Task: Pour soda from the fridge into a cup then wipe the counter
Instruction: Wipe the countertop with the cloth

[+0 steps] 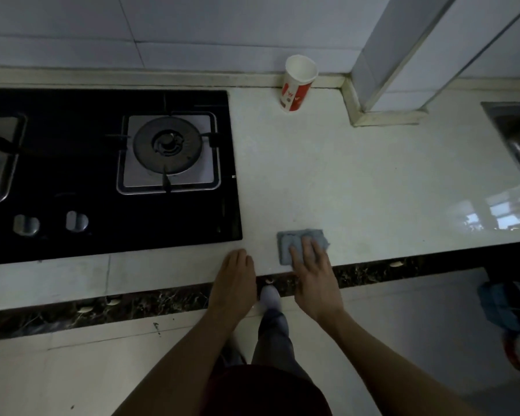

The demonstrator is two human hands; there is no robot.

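Observation:
A red-and-white paper cup (297,85) stands upright at the back of the white counter (357,181), against the wall. Near the counter's front edge lies a folded blue-grey cloth (291,243). My right hand (314,274) lies flat on the cloth, fingers spread over its right half and pressing it onto the counter. My left hand (233,283) rests palm down on the counter's front edge, just left of the cloth, fingers together and holding nothing. No soda bottle or can is in view.
A black glass gas hob (72,145) with a burner (167,144) and two knobs fills the counter's left side. A steel sink (516,136) cuts in at the right edge. A tiled column (387,70) stands behind the counter to the right of the cup.

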